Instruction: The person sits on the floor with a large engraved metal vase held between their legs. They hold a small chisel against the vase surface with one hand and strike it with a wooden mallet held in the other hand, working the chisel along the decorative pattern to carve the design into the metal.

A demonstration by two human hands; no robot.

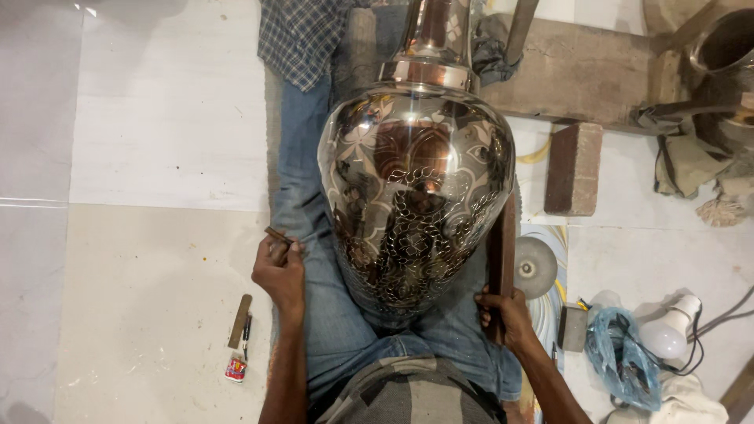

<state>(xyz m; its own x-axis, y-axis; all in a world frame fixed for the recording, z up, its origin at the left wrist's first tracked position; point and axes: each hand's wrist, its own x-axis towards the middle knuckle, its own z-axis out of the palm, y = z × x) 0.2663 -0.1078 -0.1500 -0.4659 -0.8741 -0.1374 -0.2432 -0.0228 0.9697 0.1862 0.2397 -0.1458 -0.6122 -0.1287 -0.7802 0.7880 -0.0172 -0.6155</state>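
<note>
- A large metal vase lies across the person's lap, its long axis running away from the body, narrow neck at the far end.
- The left hand is closed around a short brown tool, just beside the vase's left flank and touching the jeans.
- The right hand grips the lower end of a dark wooden stick that runs alongside the vase's right flank.
- Both hands sit near the wide belly, one on each side.
- The vase is polished, mirror-bright, bulbous, engraved with flowers and fine scale-like cuts.
- A bulb and a wooden block rest on the pale tiled floor.
</note>
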